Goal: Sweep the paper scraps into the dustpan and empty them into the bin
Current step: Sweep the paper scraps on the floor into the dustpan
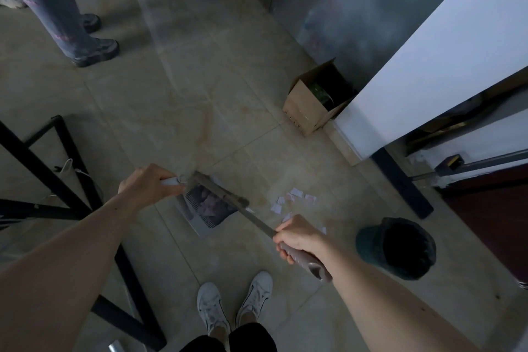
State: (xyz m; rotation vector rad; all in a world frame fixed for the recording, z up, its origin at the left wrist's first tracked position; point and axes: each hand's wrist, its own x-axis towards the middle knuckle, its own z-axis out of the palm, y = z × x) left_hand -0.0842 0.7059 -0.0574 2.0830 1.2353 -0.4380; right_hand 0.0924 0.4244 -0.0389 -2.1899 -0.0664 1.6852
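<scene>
Right hand (300, 237) closed round broom handle (258, 220), near its grey top end. Left hand (150, 184) closed round white handle (171, 181) of dustpan (200, 206). Dustpan low over floor, just left of scraps (291, 200); broom shaft crossing above it, head blurred, not readable. Pan looks to hold dark matter already, contents unclear. Scraps loose in small white-pink cluster, a few strays close to right hand. Bin (397, 247) right of scraps, near, dark liner, open top. Step in hand, judged: sweep not yet done, scraps all outside pan. To do well: set pan lip flat on tile facing scraps, keep it pinned, draw bristles in short light strokes toward lip; paper light, hard flicks likely to scatter it under table (428, 66). Gather strays first. Floor (200, 94) glossy beige tile, grout lines liable to catch small bits. Room dim. Cardboard box (308, 111) beyond scraps, by white table. Black frame (57, 180) left of scraps. Another person's legs (57, 8) far beyond scraps, upper left. Own white shoes (234, 306) below.
</scene>
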